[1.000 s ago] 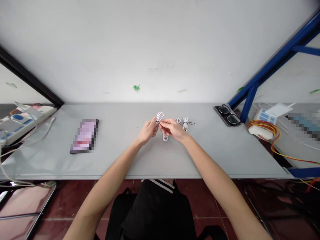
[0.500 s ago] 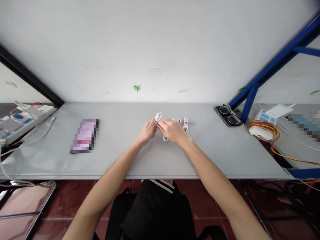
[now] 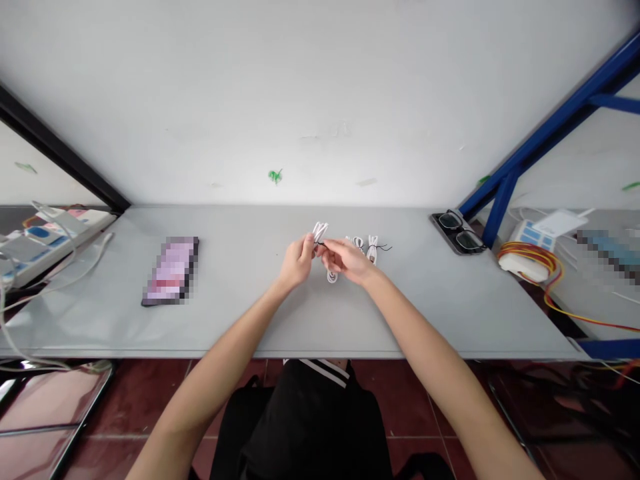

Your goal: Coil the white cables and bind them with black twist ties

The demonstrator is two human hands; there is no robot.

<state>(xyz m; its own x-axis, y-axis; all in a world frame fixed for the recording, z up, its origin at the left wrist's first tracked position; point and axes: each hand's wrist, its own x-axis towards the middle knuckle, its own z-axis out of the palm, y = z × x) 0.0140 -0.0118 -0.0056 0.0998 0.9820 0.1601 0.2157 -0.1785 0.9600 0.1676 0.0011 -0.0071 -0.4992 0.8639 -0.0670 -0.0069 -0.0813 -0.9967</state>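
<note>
A white cable (image 3: 320, 231) loops above the left hand's fingers (image 3: 306, 247). A second white cable (image 3: 372, 249) with a thin black wire (image 3: 384, 247) lies right of the right hand's fingers (image 3: 334, 250). Farther right are black-framed glasses (image 3: 457, 231) and a blue steel frame (image 3: 550, 137). Below the fingers spread a pale grey tabletop (image 3: 240, 287) and dark red floor tiles (image 3: 145, 407).

A blurred phone (image 3: 171, 271) is lying left on the grey table (image 3: 240, 313), with glasses (image 3: 458, 232) sitting at its right end near coiled wires (image 3: 529, 261).
</note>
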